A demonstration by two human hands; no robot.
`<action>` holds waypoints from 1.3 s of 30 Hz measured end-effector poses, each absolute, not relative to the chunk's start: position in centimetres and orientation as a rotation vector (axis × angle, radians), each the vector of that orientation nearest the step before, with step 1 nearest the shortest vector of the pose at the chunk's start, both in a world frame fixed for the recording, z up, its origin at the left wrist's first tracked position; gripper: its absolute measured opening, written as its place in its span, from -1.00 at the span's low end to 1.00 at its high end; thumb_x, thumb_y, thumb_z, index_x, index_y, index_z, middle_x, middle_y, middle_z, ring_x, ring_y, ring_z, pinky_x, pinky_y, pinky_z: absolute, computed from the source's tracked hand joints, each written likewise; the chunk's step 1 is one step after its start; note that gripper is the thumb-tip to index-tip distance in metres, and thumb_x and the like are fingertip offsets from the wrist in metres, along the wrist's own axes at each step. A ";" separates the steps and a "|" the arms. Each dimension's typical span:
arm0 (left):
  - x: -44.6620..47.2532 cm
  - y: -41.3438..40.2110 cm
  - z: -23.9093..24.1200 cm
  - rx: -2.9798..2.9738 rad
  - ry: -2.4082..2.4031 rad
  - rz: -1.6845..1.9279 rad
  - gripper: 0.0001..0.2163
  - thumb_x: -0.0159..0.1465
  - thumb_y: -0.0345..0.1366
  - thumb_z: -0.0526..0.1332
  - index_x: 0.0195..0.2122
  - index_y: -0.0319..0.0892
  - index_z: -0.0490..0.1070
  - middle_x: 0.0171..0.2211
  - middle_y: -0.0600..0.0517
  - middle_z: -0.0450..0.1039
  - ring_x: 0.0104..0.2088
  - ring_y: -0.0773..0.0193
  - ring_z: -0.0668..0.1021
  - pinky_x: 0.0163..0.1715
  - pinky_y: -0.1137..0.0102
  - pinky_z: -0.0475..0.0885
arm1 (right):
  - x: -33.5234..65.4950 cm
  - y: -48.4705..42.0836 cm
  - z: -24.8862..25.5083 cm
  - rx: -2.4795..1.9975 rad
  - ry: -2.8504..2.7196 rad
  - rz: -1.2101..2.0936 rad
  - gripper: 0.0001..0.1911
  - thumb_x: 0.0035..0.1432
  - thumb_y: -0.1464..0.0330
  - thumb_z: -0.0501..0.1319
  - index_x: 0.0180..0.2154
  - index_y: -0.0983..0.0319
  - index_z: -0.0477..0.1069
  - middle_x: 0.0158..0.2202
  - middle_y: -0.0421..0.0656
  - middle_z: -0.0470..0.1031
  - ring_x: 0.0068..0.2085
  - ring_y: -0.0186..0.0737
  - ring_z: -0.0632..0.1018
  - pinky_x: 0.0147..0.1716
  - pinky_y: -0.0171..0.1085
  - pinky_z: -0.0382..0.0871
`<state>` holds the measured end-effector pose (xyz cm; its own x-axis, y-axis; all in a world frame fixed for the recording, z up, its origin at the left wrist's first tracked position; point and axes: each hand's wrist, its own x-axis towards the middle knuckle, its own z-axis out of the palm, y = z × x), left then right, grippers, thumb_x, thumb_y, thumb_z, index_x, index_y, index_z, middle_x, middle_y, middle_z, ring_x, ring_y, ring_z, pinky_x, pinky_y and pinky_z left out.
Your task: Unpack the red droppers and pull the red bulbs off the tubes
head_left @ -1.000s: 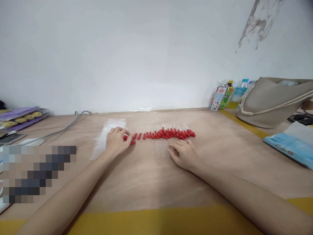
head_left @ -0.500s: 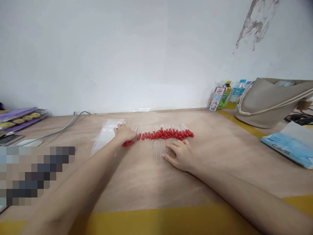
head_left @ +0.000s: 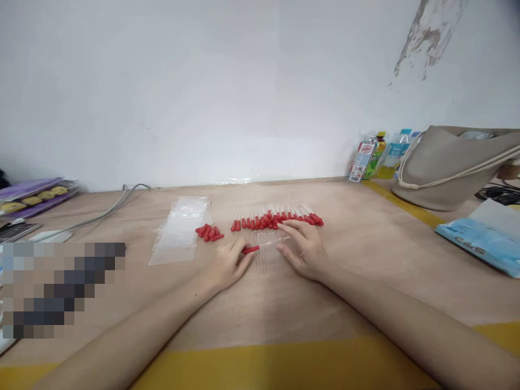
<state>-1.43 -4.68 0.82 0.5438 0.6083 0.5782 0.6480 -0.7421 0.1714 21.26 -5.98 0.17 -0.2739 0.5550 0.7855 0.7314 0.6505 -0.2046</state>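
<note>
Between the thumb and fingers of my left hand (head_left: 231, 264) is a red rubber dropper bulb (head_left: 251, 249), lying sideways with its open end towards the right. Facing it, my right hand (head_left: 305, 250) pinches a thin clear glass dropper tube (head_left: 271, 243), which points left and meets or nearly meets the bulb. Under both hands' fingertips lie several loose glass tubes (head_left: 266, 261), side by side and hard to make out. Behind them runs a row of droppers with red bulbs (head_left: 268, 219), their glass tips towards the wall. A small pile of loose red bulbs (head_left: 208, 233) sits to the left.
Clear plastic bags (head_left: 179, 230) lie flat left of the bulb pile. A grey cable (head_left: 109, 211) and a purple package (head_left: 36, 195) are farther left. At the right stand drink bottles (head_left: 392, 154), a beige bag (head_left: 450, 173) and a blue tissue pack (head_left: 475, 246).
My left hand has come back from the bulb pile towards the middle, bringing one red bulb. My right hand has lifted a glass tube from the loose ones.
</note>
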 end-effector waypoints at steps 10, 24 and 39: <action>-1.2 -4.8 0.4 -2.735 -0.941 -1.018 -0.89 0.22 -0.30 0.10 -0.27 -0.20 0.30 -0.38 -0.01 0.41 -0.34 0.28 0.45 -0.33 0.37 0.37 | 20.4 -5.5 -0.4 -0.868 -2.203 -0.285 -0.80 0.16 0.29 0.08 -0.26 0.18 0.44 -0.19 -0.14 0.48 -0.07 -0.20 0.39 -0.04 -0.11 0.14; -0.3 -4.8 0.7 -2.714 -0.660 -0.941 -0.85 0.24 -0.35 0.09 -0.19 -0.17 0.37 -0.16 0.00 0.47 -0.06 0.23 0.44 -0.03 0.23 0.28 | 19.6 -5.2 -1.2 -0.597 -2.190 -0.123 -0.86 0.16 0.40 0.08 -0.26 0.22 0.39 -0.27 -0.17 0.51 -0.18 -0.32 0.47 -0.01 -0.15 0.22; -1.0 -5.8 1.6 -2.764 -0.724 -0.748 -0.85 0.27 -0.35 0.00 -0.30 -0.17 0.36 -0.24 0.02 0.49 -0.03 0.23 0.41 0.04 0.18 0.12 | 19.9 -5.6 -1.3 -0.471 -2.211 -0.349 -0.84 0.12 0.51 0.08 -0.24 0.29 0.37 -0.25 -0.08 0.49 -0.11 -0.27 0.46 0.00 -0.18 0.32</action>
